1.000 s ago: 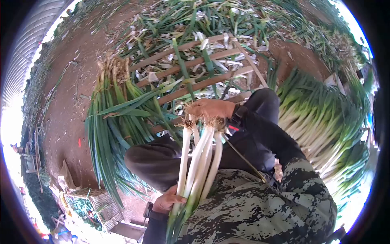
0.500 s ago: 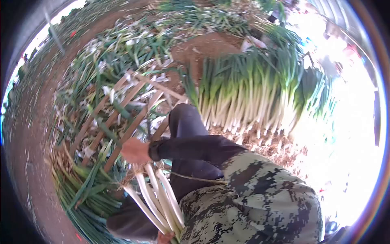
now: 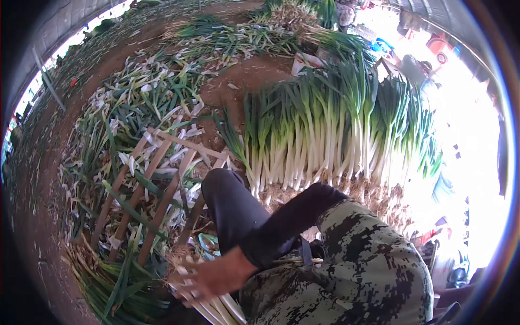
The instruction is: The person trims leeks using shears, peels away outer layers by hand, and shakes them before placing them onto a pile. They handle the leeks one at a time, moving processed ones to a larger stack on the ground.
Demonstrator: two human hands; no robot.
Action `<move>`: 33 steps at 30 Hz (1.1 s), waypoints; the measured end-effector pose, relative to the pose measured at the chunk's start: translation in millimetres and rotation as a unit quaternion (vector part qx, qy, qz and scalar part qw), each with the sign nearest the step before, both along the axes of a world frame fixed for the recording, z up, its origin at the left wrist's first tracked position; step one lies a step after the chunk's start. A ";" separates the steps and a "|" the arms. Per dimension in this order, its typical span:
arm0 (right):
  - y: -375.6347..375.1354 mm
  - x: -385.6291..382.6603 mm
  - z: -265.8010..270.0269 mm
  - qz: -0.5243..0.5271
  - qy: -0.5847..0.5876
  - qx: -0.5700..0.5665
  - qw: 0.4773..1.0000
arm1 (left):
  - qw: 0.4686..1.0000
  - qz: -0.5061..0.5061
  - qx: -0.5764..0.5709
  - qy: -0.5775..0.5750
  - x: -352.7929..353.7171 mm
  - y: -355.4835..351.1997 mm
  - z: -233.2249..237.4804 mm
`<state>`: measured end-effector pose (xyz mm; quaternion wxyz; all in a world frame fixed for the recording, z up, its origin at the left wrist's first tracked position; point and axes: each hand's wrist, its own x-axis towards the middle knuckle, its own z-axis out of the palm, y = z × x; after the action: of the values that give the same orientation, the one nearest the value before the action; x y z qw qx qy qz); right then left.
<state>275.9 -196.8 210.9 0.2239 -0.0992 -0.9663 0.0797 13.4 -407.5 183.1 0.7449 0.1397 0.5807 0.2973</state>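
Your right hand (image 3: 214, 277) lies over the root ends of the leek bundle (image 3: 221, 311) at the lower frame edge, just beside your knee (image 3: 230, 197). The hand is blurred. The fingers look spread, but I cannot tell whether the grip is closed on the stalks. Left hand out of frame. The wooden rack (image 3: 162, 187) lies on the ground beside the bundle, and the stacked leeks (image 3: 325, 141) are past the knee.

Dark long sleeve (image 3: 292, 216), dark trousers (image 3: 227, 200), camouflage clothing (image 3: 368, 265) — grey-green pixel pattern

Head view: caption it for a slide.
Right hand on white leek stalks, wooden frame and stacked leeks beyond.
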 end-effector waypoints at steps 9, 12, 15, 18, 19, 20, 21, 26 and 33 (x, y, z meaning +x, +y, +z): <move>6.2 -17.1 -3.8 0.044 0.117 0.123 0.985 | 0.996 -0.033 -0.025 0.083 -18.7 39.7 8.8; 35.8 -23.7 4.3 0.024 0.199 0.235 0.951 | 0.994 -0.073 -0.003 0.081 -10.8 63.6 14.1; 48.2 0.1 45.1 0.016 0.147 0.310 0.939 | 0.988 -0.126 0.027 0.083 3.9 102.0 18.6; 50.6 30.2 83.1 -0.014 0.037 0.396 0.917 | 0.978 -0.175 0.062 0.097 42.2 144.2 53.1; 58.9 30.9 83.0 -0.003 0.015 0.406 0.914 | 0.974 -0.191 0.074 0.099 26.4 155.4 35.2; 63.7 32.5 88.5 -0.007 -0.007 0.411 0.911 | 0.971 -0.202 0.083 0.095 30.3 169.9 36.4; 67.7 32.3 94.5 -0.010 -0.031 0.416 0.909 | 0.964 -0.223 0.102 0.106 39.2 182.1 45.2; 92.5 55.0 109.2 -0.050 0.010 0.414 0.909 | 0.936 -0.283 0.175 0.119 53.8 237.5 72.4; 75.6 211.6 189.2 -0.315 -0.137 0.374 0.862 | 0.903 -0.302 0.276 0.130 53.0 290.2 108.6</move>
<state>487.5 -121.2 400.1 0.1226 -0.3167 -0.8618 -0.3768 66.4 -117.3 291.7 0.6485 0.5456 0.4975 0.1853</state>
